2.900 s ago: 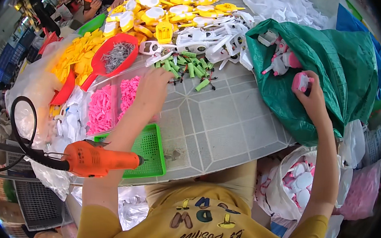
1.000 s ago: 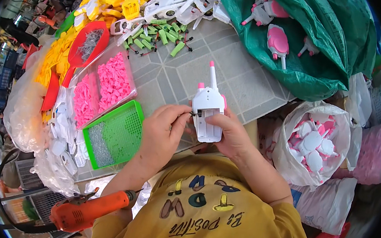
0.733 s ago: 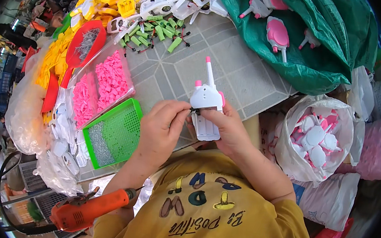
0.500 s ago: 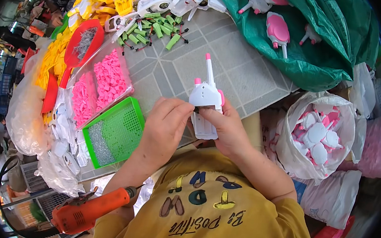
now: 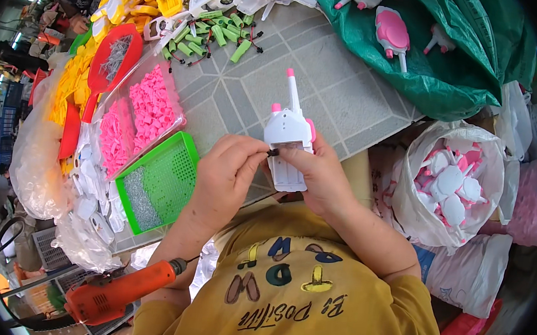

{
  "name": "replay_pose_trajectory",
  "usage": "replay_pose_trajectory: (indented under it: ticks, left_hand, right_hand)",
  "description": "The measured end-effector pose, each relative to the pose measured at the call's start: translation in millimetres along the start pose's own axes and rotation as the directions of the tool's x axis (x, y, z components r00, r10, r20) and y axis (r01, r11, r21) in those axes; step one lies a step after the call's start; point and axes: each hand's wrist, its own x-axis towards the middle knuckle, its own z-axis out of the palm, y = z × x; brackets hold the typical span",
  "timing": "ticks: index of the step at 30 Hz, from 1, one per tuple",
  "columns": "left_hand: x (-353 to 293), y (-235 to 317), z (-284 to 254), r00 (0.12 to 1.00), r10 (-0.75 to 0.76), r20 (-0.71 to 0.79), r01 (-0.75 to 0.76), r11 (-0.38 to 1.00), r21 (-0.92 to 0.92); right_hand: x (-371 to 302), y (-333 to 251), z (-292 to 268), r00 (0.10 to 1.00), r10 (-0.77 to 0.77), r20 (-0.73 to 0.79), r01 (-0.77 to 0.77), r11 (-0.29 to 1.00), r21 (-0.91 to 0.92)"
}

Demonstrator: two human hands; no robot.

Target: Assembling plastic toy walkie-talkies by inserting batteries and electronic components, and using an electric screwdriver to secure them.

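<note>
A white toy walkie-talkie [image 5: 289, 129] with pink antenna tip, pink knob and pink side part is held upright over the near table edge, its open battery compartment facing up. My right hand [image 5: 330, 181] wraps its right side, thumb laid across the compartment's upper end. At the toy's left edge, my left hand [image 5: 224, 171] pinches a small black piece [image 5: 274, 152], which looks like a connector plug. Whether a wire runs from it into the toy I cannot tell. Green battery packs [image 5: 218, 35] with black plugs and thin wires lie beyond the toy on the tiled table [image 5: 249, 94].
To the left are a green tray [image 5: 182, 203] of small metal parts, a bin of pink parts [image 5: 151, 108], and a red scoop [image 5: 101, 74] with screws. An orange electric screwdriver [image 5: 121, 289] hangs by my left forearm. On the right, a white sack [image 5: 406, 210] and a green sack [image 5: 430, 96] hold toys.
The black piece now shows plainly between my left fingertips, which sit slightly farther from the toy's edge. My right hand keeps its hold. The screwdriver appears slightly shifted.
</note>
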Motion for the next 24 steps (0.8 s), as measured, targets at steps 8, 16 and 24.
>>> replay_pose_trajectory:
  ticks: [8, 16, 24]
  left_hand:
    - [-8, 5, 4, 0.97, -0.225, -0.094, 0.217, 0.972, -0.091]
    - [-14, 7, 10, 0.956, -0.279, -0.089, 0.266, 0.954, -0.136]
    - [-19, 15, 20, 0.955, -0.203, -0.218, 0.198, 0.979, -0.042]
  right_hand:
    - [-3, -4, 6, 1.0, -0.013, -0.023, 0.014, 0.999, 0.05]
    - [-5, -1, 7, 0.998, -0.039, -0.039, 0.04, 0.999, 0.015]
    - [-7, 16, 13, 0.944, -0.284, -0.166, 0.268, 0.957, -0.111]
